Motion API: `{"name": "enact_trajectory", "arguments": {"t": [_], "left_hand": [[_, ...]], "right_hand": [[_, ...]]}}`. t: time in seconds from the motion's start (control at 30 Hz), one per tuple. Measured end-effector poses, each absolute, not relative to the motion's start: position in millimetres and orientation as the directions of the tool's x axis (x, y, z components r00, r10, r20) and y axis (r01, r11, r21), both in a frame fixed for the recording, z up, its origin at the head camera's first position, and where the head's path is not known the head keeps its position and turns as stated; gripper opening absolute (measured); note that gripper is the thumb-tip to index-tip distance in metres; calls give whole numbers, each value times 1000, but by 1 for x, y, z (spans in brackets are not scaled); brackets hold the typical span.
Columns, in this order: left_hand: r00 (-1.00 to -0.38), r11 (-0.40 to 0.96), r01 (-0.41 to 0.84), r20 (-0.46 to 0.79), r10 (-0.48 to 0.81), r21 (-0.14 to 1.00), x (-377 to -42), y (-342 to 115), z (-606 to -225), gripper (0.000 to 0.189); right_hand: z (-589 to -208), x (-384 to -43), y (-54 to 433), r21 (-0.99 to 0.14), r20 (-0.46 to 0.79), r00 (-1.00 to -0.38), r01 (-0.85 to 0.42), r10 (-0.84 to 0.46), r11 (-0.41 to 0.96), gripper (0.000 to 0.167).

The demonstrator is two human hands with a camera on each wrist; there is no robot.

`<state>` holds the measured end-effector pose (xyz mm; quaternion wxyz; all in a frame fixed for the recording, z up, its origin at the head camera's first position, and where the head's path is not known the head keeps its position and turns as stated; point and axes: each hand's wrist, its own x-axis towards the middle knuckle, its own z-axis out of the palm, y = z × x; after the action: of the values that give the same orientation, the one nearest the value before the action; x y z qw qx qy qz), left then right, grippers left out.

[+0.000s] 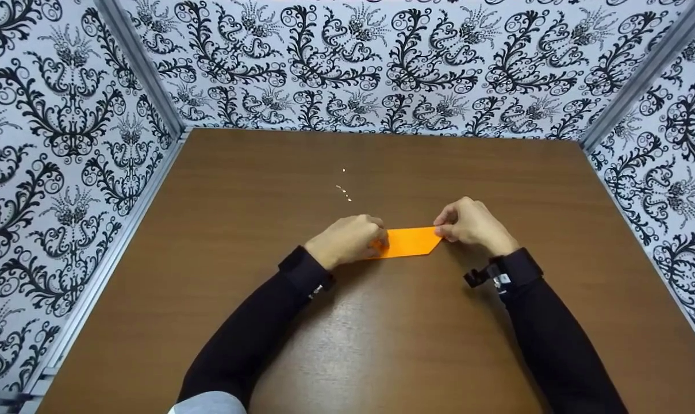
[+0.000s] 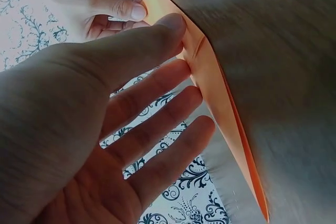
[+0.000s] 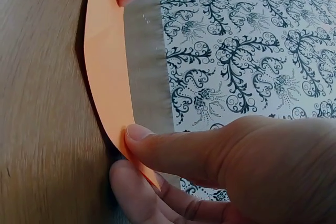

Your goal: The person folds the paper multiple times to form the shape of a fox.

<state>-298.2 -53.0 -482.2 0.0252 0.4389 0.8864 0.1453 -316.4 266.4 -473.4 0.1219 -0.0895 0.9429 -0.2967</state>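
Note:
A folded strip of orange paper (image 1: 407, 242) lies low over the brown table, its right end cut to a slant. My left hand (image 1: 352, 237) is at the left part of the strip. In the left wrist view its thumb lies on the orange paper (image 2: 212, 90), with the other fingertips along the edge; the index finger is hidden behind the thumb. The layers gape slightly at the strip's near end there. My right hand (image 1: 472, 224) pinches the slanted end between thumb and fingers, also seen in the right wrist view, where the paper (image 3: 107, 61) bows gently.
Beneath the hands spreads a brown wood-grain table (image 1: 255, 172). Small white specks (image 1: 344, 192) show on its surface beyond the left hand. Walls with black scroll patterns (image 1: 358, 63) enclose the back and both sides, with grey metal rails (image 1: 146, 69) at the corners.

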Motion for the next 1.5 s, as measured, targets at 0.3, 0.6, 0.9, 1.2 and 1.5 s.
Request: {"name": "enact_trajectory", "arguments": {"t": [0.3, 0.6, 0.9, 1.2, 1.5], "left_hand": [[-594, 544, 779, 89, 800, 311, -300, -52, -485, 16], [-565, 512, 806, 129, 815, 297, -299, -52, -484, 13], [-585, 531, 792, 126, 801, 301, -297, -52, -488, 14], [-585, 533, 797, 141, 799, 283, -294, -55, -490, 14], [-575, 526, 804, 137, 807, 279, -295, -53, -488, 14]], "right_hand": [[-473, -313, 274, -539, -137, -961, -130, -238, 833, 25], [-471, -313, 274, -492, -158, -949, -164, -273, 855, 29], [-473, -305, 272, -525, -83, -957, -195, -279, 828, 19], [-475, -285, 262, -560, 35, -948, -281, -316, 780, 16], [-481, -268, 254, -553, 202, -882, -461, -425, 694, 10]]}}
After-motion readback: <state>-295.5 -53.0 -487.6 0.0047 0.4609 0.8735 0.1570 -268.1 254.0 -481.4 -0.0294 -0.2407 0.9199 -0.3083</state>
